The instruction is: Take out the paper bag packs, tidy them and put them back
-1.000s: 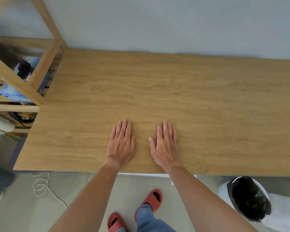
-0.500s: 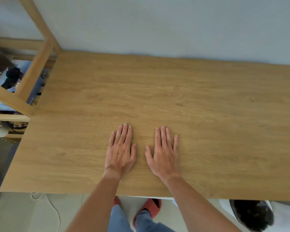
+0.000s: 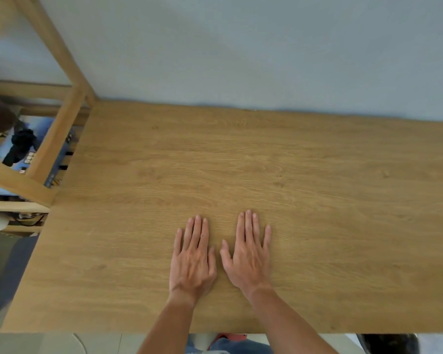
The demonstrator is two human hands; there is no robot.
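my left hand (image 3: 192, 261) & right hand (image 3: 248, 259) lie flat, fingers spread, holding nothing on the bare wooden table (image 3: 343, 200); no paper bag packs in view, so task prob not started.

Head view, looking steeply down onto a table

The one camera faces forward and down from above the near edge of the table (image 3: 317, 200), close over the left hand (image 3: 193, 261) and right hand (image 3: 248, 259); the wall (image 3: 241, 47) fills the top, a wooden frame (image 3: 59, 118) the left edge.
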